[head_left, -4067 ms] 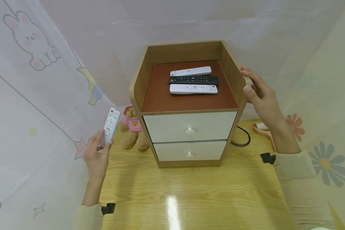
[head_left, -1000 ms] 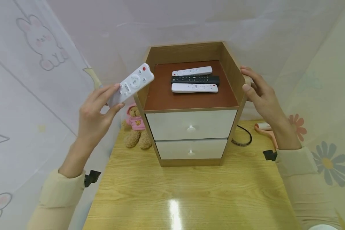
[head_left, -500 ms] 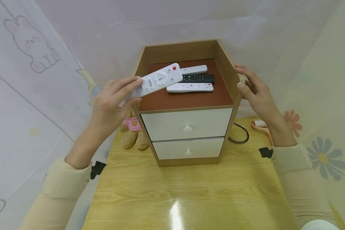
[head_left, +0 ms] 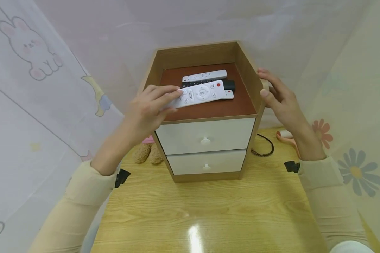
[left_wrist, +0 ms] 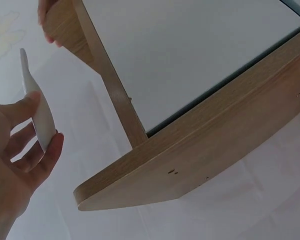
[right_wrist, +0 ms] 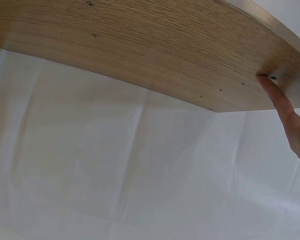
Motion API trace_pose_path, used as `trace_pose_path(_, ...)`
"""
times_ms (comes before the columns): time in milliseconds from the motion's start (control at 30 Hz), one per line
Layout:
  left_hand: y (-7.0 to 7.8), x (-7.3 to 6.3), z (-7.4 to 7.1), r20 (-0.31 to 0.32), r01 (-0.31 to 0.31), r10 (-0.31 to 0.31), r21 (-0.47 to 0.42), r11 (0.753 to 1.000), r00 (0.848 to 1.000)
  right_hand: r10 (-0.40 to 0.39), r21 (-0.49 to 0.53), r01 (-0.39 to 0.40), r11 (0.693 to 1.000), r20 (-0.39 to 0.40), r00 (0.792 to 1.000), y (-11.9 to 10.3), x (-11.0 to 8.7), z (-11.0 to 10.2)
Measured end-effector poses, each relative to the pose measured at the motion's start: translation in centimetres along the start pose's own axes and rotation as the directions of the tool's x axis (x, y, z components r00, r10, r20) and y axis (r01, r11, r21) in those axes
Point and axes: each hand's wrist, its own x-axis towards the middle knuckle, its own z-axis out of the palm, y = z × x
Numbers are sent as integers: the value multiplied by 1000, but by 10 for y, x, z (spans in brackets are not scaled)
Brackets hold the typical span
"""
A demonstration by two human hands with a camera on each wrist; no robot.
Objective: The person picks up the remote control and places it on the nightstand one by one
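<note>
My left hand (head_left: 153,105) pinches a white remote control (head_left: 203,93) by its near end, thumb below and fingers on top. The remote, with its red button at the far end, is over the cabinet top and partly covers the remotes lying there. In the left wrist view the remote control (left_wrist: 40,112) shows side-on, apart from the wooden side panel. Under it lie a black remote (head_left: 229,85) and a second white remote (head_left: 229,94); a third white remote (head_left: 206,75) is behind. My right hand (head_left: 282,98) grips the right side panel of the small cabinet (head_left: 206,135) at its front edge.
The cabinet has two white drawers with round knobs, both closed, and raised wooden sides. A plush bear (head_left: 149,153) sits at its left. A coiled black cord (head_left: 263,154) and an orange-handled item (head_left: 286,137) lie right, on the wooden table (head_left: 152,214).
My left hand has carried the white remote control rightward from beside the cabinet to above its top, over the other remotes. My right hand has stayed on the side panel.
</note>
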Motion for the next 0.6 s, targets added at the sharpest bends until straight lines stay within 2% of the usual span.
trace_pose_path(200, -3, 2, 18, 98, 33, -31, -15, 999, 995, 12, -14, -12, 1000, -5, 1000, 0, 0, 2)
trace_pose_path(400, -3, 1, 29, 199, 91, -88, -9, 996, 976, 11, 17, -11, 1000, -8, 1000, 0, -1, 2)
trace_pose_path(600, -5, 3, 39, 256, 110, -107, 1, 994, 961, 13, 21, -12, 1000, -12, 1000, -1, -2, 1)
